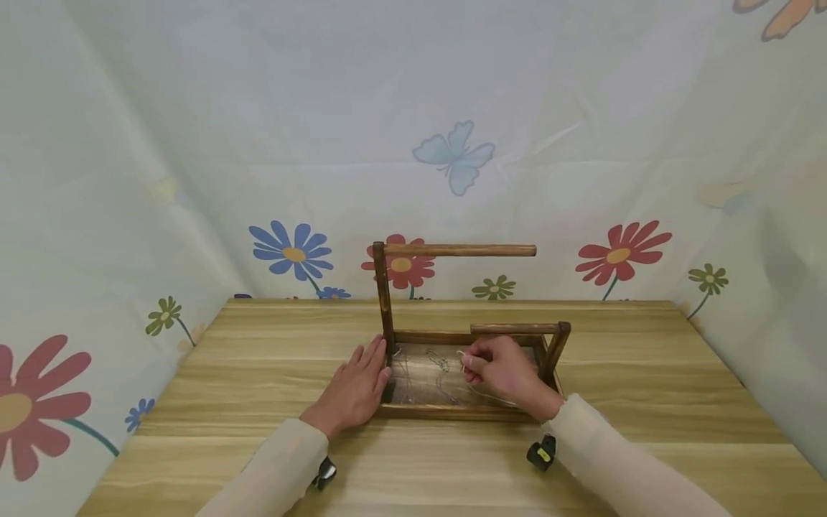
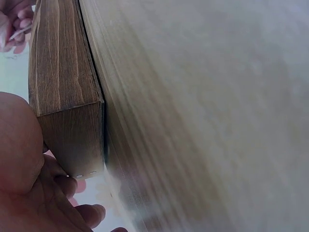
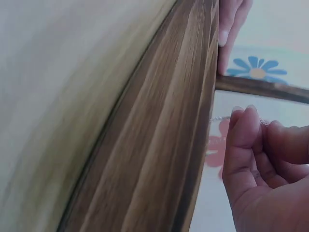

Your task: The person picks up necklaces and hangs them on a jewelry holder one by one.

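Note:
A dark brown wooden jewelry stand has a shallow tray base and two posts with crossbars, a tall one at left and a low one at right. My left hand lies along the tray's left end, fingers fairly straight and touching the wood by the tall post. Over the tray, my right hand pinches a thin silvery necklace chain between thumb and fingertips. More fine chains lie loose on the tray's floor. In the left wrist view, the tray's corner sits beside my left palm.
The tall post's crossbar juts right above the tray. The low crossbar runs just behind my right hand. A wood-grain table spreads around the stand, with a flower-printed cloth backdrop behind and at both sides.

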A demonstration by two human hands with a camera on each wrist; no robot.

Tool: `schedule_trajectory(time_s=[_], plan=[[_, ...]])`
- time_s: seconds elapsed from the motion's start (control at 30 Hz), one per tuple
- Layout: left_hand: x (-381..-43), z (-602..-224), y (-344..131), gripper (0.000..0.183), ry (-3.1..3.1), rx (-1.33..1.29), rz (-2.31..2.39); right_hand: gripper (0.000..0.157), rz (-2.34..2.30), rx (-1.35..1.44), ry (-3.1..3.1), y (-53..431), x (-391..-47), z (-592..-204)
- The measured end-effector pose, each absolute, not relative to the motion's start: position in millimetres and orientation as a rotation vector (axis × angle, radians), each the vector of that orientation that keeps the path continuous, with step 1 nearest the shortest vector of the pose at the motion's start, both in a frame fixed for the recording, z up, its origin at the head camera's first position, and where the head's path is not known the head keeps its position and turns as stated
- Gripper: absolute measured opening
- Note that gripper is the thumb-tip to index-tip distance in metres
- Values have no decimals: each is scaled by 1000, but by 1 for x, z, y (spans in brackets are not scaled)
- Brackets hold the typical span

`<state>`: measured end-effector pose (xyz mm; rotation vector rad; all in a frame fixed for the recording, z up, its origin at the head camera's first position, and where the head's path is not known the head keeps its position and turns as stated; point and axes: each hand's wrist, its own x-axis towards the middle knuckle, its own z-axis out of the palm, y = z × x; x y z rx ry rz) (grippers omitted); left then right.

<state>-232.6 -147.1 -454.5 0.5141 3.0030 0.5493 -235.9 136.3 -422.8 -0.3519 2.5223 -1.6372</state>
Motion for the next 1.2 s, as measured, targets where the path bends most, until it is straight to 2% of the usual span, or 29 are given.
schedule_trajectory(time_s=[0.37,1.2], plan=[[-232,-455,-147,62,3008,515,552,18,-1730,-450,2582,132,-221,-411],[-232,-456,-147,63,3015,520,522,17,-1941,-310,2525,130,-208,-382]])
